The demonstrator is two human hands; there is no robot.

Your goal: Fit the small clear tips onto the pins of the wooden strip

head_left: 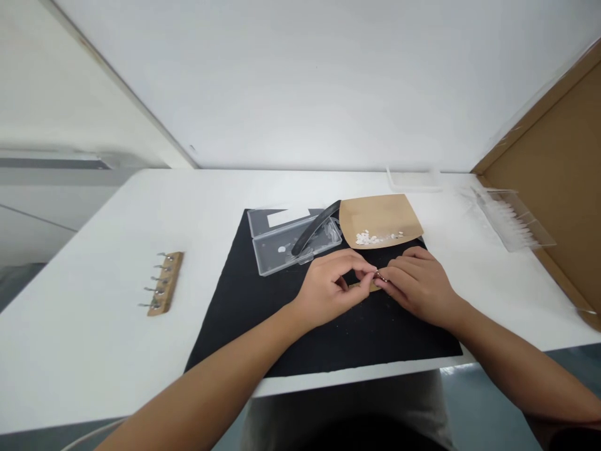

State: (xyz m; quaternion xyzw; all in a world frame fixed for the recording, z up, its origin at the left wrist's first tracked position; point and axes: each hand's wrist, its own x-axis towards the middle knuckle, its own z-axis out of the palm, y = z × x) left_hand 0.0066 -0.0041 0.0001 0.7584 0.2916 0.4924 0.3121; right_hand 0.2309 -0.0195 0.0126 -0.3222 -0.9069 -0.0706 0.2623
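Over the black mat (328, 341), my left hand (331, 285) and my right hand (417, 285) meet at the fingertips. Between them is a small metallic clip (381, 276), gripped by my right hand. My left thumb and forefinger are pinched at its left end; whatever they hold is too small to name. Partly covered by the hands, a tan strip (374, 287) lies beneath them. Just beyond stands a tan tray (382, 216) with small white pieces (366, 238) near its front edge. A dark curved strip (315, 229) lies across an open clear plastic case (275, 254).
On the left of the white table (107, 300) is a wooden block with several metal clips (166, 285). To the right are clear plastic sheets with white tips (511, 219) beside a cardboard panel (558, 150). A clear lid (413, 180) lies at the back.
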